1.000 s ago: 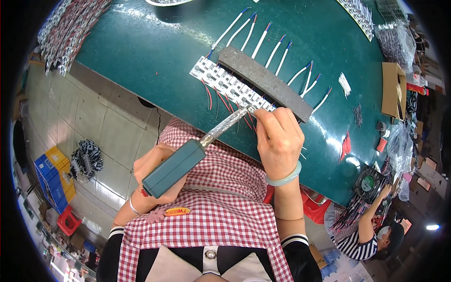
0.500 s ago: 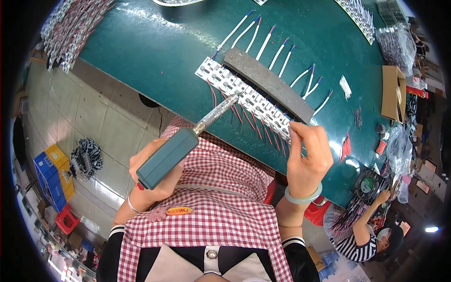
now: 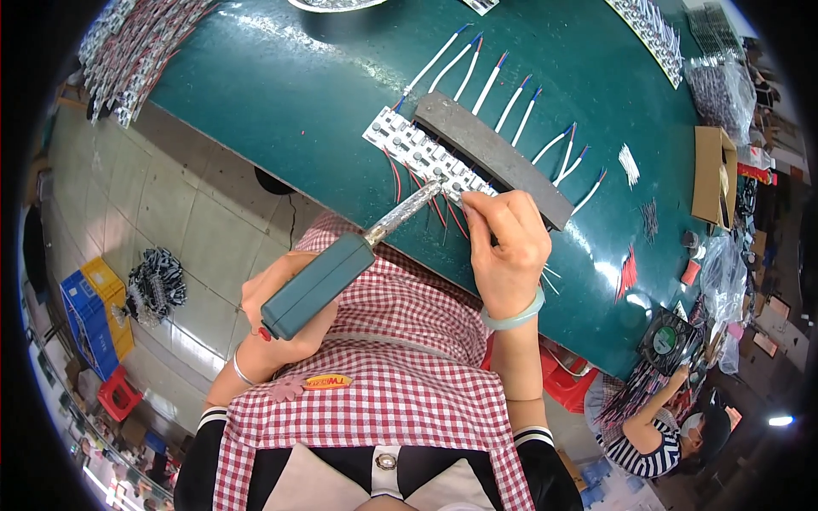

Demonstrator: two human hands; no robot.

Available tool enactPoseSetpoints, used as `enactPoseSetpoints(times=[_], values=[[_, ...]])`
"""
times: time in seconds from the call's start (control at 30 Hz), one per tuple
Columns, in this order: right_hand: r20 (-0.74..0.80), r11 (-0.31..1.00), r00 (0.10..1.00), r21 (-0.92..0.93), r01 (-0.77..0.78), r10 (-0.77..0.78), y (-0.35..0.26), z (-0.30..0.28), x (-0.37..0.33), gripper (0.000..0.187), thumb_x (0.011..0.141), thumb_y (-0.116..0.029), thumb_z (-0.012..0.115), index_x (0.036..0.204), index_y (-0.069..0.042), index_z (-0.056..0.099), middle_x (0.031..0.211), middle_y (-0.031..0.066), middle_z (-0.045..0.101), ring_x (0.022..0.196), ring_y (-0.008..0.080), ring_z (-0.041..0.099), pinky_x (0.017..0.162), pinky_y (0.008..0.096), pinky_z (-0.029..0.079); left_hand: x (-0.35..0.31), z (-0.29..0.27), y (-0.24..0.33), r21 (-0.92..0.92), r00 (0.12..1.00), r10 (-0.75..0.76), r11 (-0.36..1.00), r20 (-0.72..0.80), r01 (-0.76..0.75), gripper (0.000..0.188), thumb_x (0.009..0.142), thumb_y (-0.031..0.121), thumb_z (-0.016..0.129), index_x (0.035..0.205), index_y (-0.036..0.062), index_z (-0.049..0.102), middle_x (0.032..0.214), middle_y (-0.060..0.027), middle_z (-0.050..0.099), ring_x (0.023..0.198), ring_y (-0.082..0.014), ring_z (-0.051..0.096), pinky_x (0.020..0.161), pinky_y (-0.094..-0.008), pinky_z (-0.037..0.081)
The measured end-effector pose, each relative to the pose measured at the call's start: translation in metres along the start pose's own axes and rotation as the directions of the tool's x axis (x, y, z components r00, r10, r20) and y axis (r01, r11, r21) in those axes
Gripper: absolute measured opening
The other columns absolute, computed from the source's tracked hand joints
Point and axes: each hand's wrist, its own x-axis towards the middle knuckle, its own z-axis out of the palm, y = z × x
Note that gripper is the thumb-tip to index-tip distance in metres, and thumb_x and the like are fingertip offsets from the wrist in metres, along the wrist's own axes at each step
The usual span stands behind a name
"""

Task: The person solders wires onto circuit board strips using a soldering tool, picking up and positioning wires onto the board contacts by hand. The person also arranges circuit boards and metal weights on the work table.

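Observation:
My left hand (image 3: 294, 298) is closed around the green, blocky handle of a soldering iron (image 3: 328, 277). Its metal barrel slants up and right, and the tip meets a strip of white circuit boards (image 3: 415, 153) dotted with dark parts. Thumb and fingers of my right hand (image 3: 511, 247) pinch together at the strip's near edge, just right of the tip; what they hold is too small to make out. This hand covers the strip's right end. A dark grey bar (image 3: 494, 157) lies along the strip's far side. White cables (image 3: 487, 87) with coloured ends stick out beyond it, and red wires (image 3: 394, 175) hang toward me.
Thin white strands (image 3: 552, 279) show below my right hand. Small wire bundles, white (image 3: 628, 164) and red (image 3: 627, 274), lie to the right. A cardboard box (image 3: 714, 177) stands at the right edge. Wired boards (image 3: 141, 51) are heaped far left. Another person (image 3: 652, 439) works at lower right.
My right hand has moved left along the strip, closer to the iron's tip. The iron, strip, bar and cables sit slightly farther right in view.

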Motion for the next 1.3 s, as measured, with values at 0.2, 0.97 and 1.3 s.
enactPoseSetpoints(times=[0.2, 0.97, 1.3], values=[[0.002, 0.999, 1.0, -0.031, 0.015, -0.015, 0.0005, 0.0038, 0.0012, 0.018, 0.073, 0.004, 0.078, 0.089, -0.003, 0.072, 0.074, 0.0079, 0.054, 0.071, 0.0249, 0.058, 0.062, 0.0368, 0.047, 0.0003, 0.0011, -0.0036, 0.007, 1.0, 0.018, 1.0, -0.001, -0.018, 0.023, 0.071, -0.006, 0.073, 0.094, -0.0082, 0.07, 0.085, -0.0163, 0.066, 0.068, -0.0249, 0.067, 0.061, -0.0309, 0.052], [-0.023, 0.993, 0.997, -0.091, 0.071, -0.074, 0.0008, 0.0053, 0.0008, 0.018, 0.073, 0.002, 0.077, 0.089, -0.003, 0.07, 0.075, 0.0069, 0.051, 0.07, 0.0235, 0.056, 0.062, 0.0362, 0.045, 0.0006, 0.0033, -0.005, 0.055, 0.992, 0.123, 0.991, 0.008, -0.123, 0.021, 0.071, -0.005, 0.073, 0.091, -0.009, 0.068, 0.079, -0.0155, 0.063, 0.062, -0.0238, 0.064, 0.055, -0.0308, 0.049], [-0.026, 0.991, 0.996, -0.102, 0.086, -0.09, 0.0004, 0.011, 0.0011, 0.017, 0.073, 0.002, 0.077, 0.088, -0.003, 0.07, 0.075, 0.007, 0.051, 0.07, 0.0238, 0.057, 0.062, 0.0363, 0.045, -0.0005, 0.0031, -0.0078, 0.033, 0.997, 0.079, 0.996, 0.011, -0.079, 0.018, 0.072, -0.006, 0.072, 0.089, -0.0077, 0.068, 0.079, -0.015, 0.064, 0.062, -0.0237, 0.065, 0.055, -0.0304, 0.049]])
